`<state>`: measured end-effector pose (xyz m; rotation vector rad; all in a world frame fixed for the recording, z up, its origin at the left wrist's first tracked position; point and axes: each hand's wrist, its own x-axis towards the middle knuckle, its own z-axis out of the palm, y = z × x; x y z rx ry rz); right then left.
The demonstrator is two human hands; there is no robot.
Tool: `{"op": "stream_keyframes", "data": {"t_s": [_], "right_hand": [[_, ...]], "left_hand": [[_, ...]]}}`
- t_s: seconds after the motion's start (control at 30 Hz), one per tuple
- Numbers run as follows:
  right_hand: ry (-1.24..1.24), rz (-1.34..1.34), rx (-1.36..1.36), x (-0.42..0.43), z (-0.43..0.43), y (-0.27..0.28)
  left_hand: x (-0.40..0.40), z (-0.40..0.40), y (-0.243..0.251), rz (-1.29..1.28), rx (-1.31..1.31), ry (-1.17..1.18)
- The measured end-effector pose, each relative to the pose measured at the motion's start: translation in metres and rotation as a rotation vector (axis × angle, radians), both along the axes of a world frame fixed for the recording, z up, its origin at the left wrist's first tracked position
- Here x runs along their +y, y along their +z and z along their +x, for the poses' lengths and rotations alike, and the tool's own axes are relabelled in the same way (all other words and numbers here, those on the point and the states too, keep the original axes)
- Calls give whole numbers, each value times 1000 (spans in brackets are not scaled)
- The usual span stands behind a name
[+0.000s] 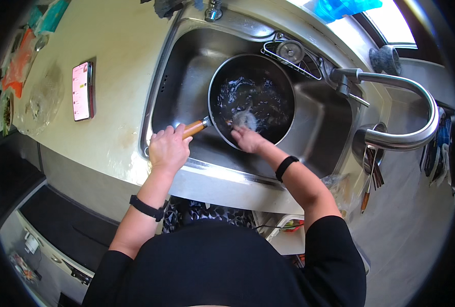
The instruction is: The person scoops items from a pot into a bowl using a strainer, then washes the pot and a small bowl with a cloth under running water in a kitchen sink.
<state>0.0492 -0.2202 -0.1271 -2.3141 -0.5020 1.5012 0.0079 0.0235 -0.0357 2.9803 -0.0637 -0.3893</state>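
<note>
A dark wok-like pan (264,82) with water in it sits in the stainless-steel sink (185,61). My left hand (168,147) grips the pan's wooden handle (193,128) above the sink's front left corner. Inside the pan, near the edge closest to me, my right hand (246,139) has its fingers on a greyish, round scrubber (245,119), blurred in the picture. The fingertips are partly hidden, and the water around them is rippled.
A curved steel faucet (415,84) rises at the right of the sink. A wire rack (308,69) holding a round metal strainer (290,51) is fixed at the back. On the left counter lie a phone (82,92) with a lit screen and a clear plastic bag (41,99).
</note>
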Motion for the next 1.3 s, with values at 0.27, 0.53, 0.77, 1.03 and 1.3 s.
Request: {"op": "stream_keyframes", "data": {"t_s": [0.27, 0.53, 0.77, 1.03, 1.3], "right_hand": [[-89, -166, -211, -51, -7, -73], [11, -198, -184, -30, 0, -36], [-247, -167, -321, -43, 1, -52], [-363, -178, -300, -31, 3, -34], [-207, -335, -257, -50, 3, -35]], "left_hand": [[-7, 5, 2, -31, 8, -13], [-1, 1, 0, -33, 15, 7], [-3, 1, 1, -31, 7, 9], [-2, 0, 3, -25, 0, 12], [-2, 0, 3, -25, 19, 19]]}}
